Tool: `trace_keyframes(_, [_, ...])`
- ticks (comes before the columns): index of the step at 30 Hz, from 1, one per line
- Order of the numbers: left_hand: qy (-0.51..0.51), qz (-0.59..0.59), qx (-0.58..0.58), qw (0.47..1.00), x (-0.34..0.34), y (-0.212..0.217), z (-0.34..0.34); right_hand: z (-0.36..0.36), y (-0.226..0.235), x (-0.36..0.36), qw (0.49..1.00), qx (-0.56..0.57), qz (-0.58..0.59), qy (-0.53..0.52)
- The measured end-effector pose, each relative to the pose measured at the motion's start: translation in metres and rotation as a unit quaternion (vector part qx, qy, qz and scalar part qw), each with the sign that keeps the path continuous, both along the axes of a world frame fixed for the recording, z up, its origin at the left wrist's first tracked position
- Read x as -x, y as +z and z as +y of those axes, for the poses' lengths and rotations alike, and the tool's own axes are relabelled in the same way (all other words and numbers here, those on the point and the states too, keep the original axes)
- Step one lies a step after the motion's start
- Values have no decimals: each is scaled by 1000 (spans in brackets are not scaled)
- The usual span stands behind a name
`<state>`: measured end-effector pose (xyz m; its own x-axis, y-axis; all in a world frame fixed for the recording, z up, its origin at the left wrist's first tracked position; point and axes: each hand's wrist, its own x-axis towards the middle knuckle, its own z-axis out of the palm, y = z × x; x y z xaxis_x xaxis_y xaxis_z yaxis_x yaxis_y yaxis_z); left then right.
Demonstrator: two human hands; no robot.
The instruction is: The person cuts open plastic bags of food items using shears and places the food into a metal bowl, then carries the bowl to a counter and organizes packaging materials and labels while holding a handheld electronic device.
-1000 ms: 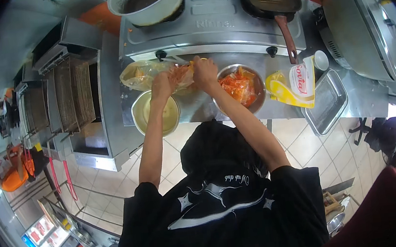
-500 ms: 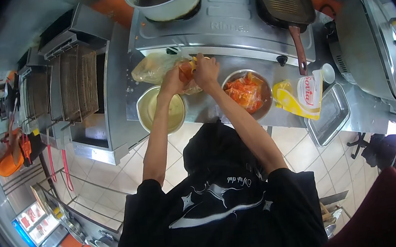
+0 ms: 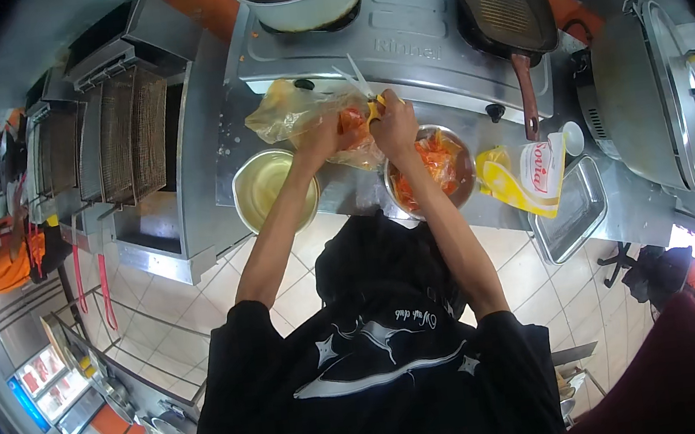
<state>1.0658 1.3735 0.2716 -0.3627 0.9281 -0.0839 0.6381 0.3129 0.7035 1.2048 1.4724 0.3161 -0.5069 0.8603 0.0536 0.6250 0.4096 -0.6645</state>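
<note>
My left hand (image 3: 320,139) is closed on a clear plastic bag (image 3: 271,114) that has reddish-orange food (image 3: 351,122) in it. Close beside it, my right hand (image 3: 396,132) grips scissors (image 3: 374,109) by their yellow handles. The scissor blades stand apart in a V and point away from me toward the stove. Under my right wrist is a metal bowl (image 3: 466,188) that holds orange-red food in clear plastic. A pale bowl (image 3: 240,197) with yellowish liquid stands below my left forearm.
A stove (image 3: 401,14) bears a large pot (image 3: 302,8) and a grill pan (image 3: 503,6). To the right are a yellow-and-white pouch (image 3: 527,175), a white cup (image 3: 573,138), a metal tray (image 3: 570,213) and a big lidded cooker (image 3: 642,89). Fryer baskets (image 3: 129,139) are at left.
Both hands have shifted right with the bag and the scissors. The blades now show spread apart above my right hand. At far left, a person in orange has moved slightly.
</note>
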Motion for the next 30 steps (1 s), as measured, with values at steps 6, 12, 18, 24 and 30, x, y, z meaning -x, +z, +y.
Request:
trace_keyframes(6, [-40,26,43,998,1,-28,12,-2,-13,-10,1000,-9,2,-22])
trace_keyframes(12, [93,-367,-11,926,-11,6,13,2,-16,-12,998,-4,33,-46])
trace_keyframes(18, [-62,165,-44,983,-28,85,-15,13,-11,-4,992,-21,86,-89])
trace_keyframes(24, [101,116,-160,975,-14,156,-64,22,-19,-10,991,-18,61,-115])
trace_keyframes(30, [201,155,-18,967,22,189,-154,18,-21,-6,990,-14,58,-130])
